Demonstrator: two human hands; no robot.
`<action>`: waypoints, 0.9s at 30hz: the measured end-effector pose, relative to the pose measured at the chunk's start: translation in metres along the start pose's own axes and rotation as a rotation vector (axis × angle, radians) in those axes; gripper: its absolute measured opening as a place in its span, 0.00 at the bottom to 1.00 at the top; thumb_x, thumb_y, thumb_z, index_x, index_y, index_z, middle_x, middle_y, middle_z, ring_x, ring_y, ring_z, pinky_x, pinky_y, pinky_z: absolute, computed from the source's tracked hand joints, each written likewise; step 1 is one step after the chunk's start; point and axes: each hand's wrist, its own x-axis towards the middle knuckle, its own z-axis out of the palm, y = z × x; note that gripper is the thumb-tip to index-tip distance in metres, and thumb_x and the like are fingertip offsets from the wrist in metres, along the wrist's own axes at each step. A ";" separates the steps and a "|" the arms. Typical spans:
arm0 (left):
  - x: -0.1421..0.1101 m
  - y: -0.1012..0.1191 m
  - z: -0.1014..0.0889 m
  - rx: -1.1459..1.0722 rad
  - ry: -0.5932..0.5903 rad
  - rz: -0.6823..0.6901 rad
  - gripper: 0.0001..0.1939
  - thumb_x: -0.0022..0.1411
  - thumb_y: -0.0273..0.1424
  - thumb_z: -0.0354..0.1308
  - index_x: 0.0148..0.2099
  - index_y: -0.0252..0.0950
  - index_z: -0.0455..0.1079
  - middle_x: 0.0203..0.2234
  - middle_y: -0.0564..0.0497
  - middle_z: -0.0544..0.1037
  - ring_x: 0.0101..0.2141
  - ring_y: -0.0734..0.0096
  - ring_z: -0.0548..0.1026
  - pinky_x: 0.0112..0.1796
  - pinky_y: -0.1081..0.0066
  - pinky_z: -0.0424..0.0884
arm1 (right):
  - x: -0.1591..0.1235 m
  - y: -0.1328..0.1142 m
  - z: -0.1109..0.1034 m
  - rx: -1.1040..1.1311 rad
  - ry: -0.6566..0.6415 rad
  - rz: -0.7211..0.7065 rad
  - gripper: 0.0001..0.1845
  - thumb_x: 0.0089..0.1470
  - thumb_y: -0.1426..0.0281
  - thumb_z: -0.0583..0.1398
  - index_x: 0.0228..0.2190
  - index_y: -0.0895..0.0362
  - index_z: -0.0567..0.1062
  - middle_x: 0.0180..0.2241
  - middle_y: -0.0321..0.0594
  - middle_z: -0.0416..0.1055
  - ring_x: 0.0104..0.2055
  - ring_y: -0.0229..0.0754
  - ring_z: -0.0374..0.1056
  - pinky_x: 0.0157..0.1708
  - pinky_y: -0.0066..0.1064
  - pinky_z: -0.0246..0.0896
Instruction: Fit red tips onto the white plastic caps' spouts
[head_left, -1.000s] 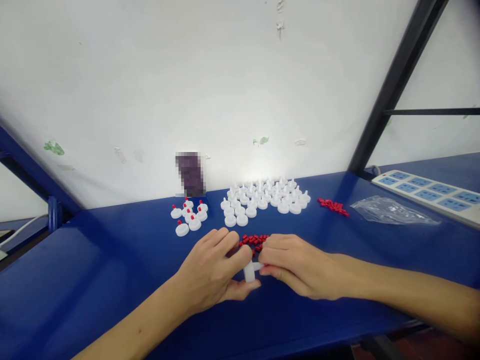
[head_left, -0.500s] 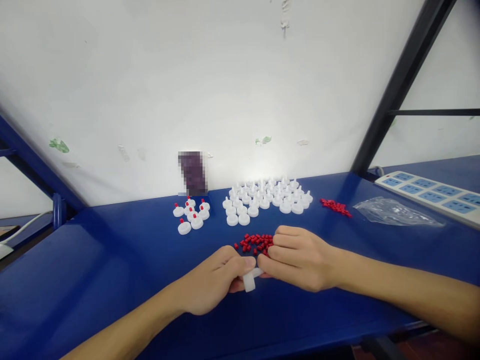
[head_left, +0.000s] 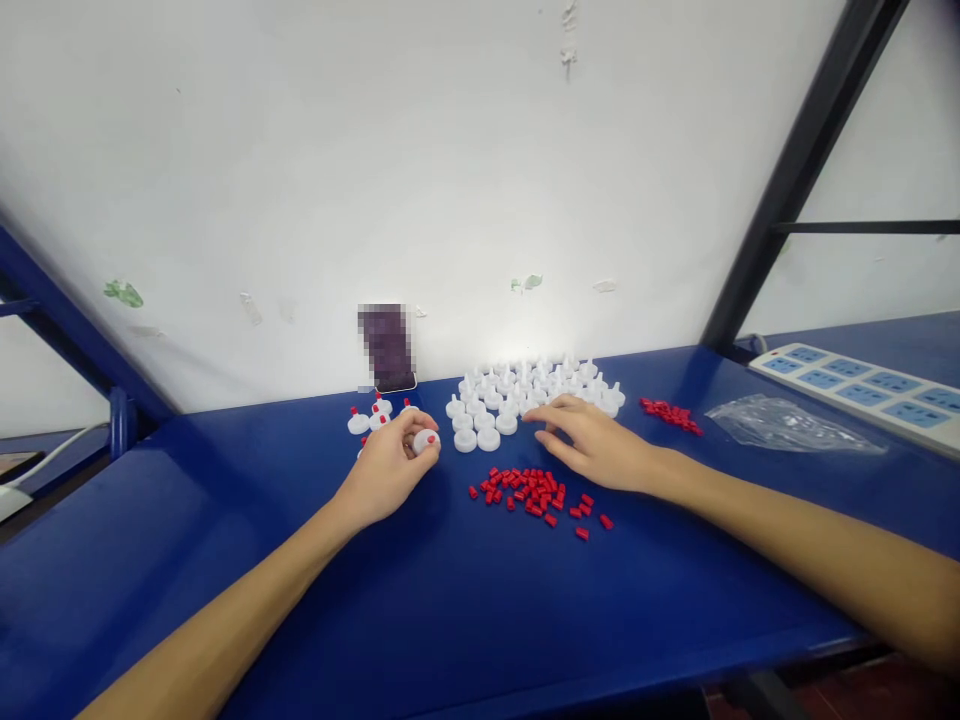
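Observation:
Between the fingers of my left hand (head_left: 386,470) is a white nozzle cap (head_left: 424,441) with a red tip, its spout turned toward me. Behind that hand stand several red-tipped white caps (head_left: 358,424), partly hidden by it. My right hand (head_left: 600,445) is open, thumb and fingers apart, at the near right edge of a large group of white nozzle caps (head_left: 488,439) without red tips. Whether its fingers touch one of them I cannot tell. Small red tip covers (head_left: 532,490) lie in a loose heap between and in front of my hands.
A second heap of red tip covers (head_left: 671,415) lies to the right, beside a clear plastic bag (head_left: 787,422). Farther right is a white power strip (head_left: 862,385). A pixelated dark phone-like object (head_left: 388,348) leans on the wall. The blue table (head_left: 420,620) carries everything.
My hands have moved apart. The left carried the cap, its red tip now showing, left toward the red-tipped group; the right let go and moved up to the plain white caps.

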 end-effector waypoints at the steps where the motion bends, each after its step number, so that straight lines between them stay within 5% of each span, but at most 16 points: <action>1: 0.000 -0.002 0.000 0.069 0.016 0.019 0.11 0.63 0.38 0.54 0.43 0.37 0.64 0.29 0.54 0.72 0.26 0.71 0.67 0.29 0.70 0.63 | 0.000 -0.001 0.001 0.002 -0.020 0.005 0.20 0.65 0.67 0.50 0.53 0.59 0.71 0.38 0.49 0.74 0.43 0.50 0.69 0.42 0.40 0.64; 5: 0.000 -0.005 0.004 0.324 0.001 0.165 0.10 0.67 0.37 0.51 0.37 0.37 0.65 0.31 0.52 0.71 0.30 0.68 0.69 0.33 0.66 0.65 | 0.001 -0.006 -0.001 0.077 -0.090 0.068 0.22 0.66 0.69 0.48 0.58 0.56 0.67 0.20 0.33 0.68 0.22 0.38 0.63 0.29 0.31 0.56; 8: -0.001 -0.005 0.006 0.410 0.010 0.263 0.12 0.68 0.37 0.50 0.35 0.36 0.68 0.35 0.49 0.69 0.36 0.64 0.70 0.38 0.64 0.67 | 0.001 -0.005 -0.002 0.102 -0.093 0.060 0.23 0.65 0.69 0.49 0.59 0.57 0.66 0.15 0.27 0.59 0.17 0.35 0.56 0.26 0.29 0.51; 12: 0.000 -0.009 0.006 0.484 0.049 0.269 0.13 0.68 0.36 0.49 0.39 0.35 0.72 0.35 0.48 0.68 0.36 0.62 0.70 0.38 0.62 0.69 | 0.002 -0.003 0.001 0.091 -0.148 -0.040 0.23 0.66 0.68 0.48 0.59 0.57 0.65 0.20 0.33 0.67 0.22 0.38 0.63 0.29 0.31 0.55; 14: 0.001 -0.012 0.004 0.516 0.091 0.286 0.13 0.69 0.34 0.47 0.44 0.35 0.72 0.37 0.47 0.68 0.38 0.61 0.70 0.39 0.61 0.69 | 0.002 -0.003 0.004 0.085 -0.156 -0.109 0.23 0.67 0.68 0.46 0.60 0.55 0.65 0.34 0.41 0.76 0.34 0.43 0.70 0.37 0.35 0.60; 18: 0.000 -0.012 0.003 0.554 0.171 0.313 0.15 0.70 0.32 0.45 0.51 0.36 0.70 0.39 0.46 0.68 0.41 0.59 0.70 0.41 0.59 0.69 | 0.004 -0.007 0.006 0.106 -0.185 -0.153 0.23 0.68 0.66 0.46 0.61 0.53 0.63 0.52 0.46 0.72 0.49 0.48 0.70 0.46 0.39 0.63; 23: -0.002 -0.005 0.007 0.484 0.106 0.394 0.13 0.70 0.32 0.46 0.49 0.37 0.70 0.39 0.46 0.68 0.40 0.60 0.70 0.42 0.59 0.69 | 0.005 -0.007 0.005 0.131 -0.189 -0.104 0.20 0.68 0.65 0.47 0.55 0.55 0.68 0.49 0.46 0.74 0.47 0.48 0.70 0.45 0.40 0.62; 27: -0.005 -0.002 0.012 0.428 -0.078 0.448 0.12 0.70 0.30 0.47 0.48 0.37 0.70 0.39 0.46 0.69 0.39 0.63 0.70 0.42 0.62 0.69 | 0.004 -0.002 0.007 0.145 -0.162 -0.034 0.20 0.67 0.63 0.49 0.57 0.57 0.64 0.33 0.40 0.74 0.34 0.44 0.69 0.35 0.35 0.61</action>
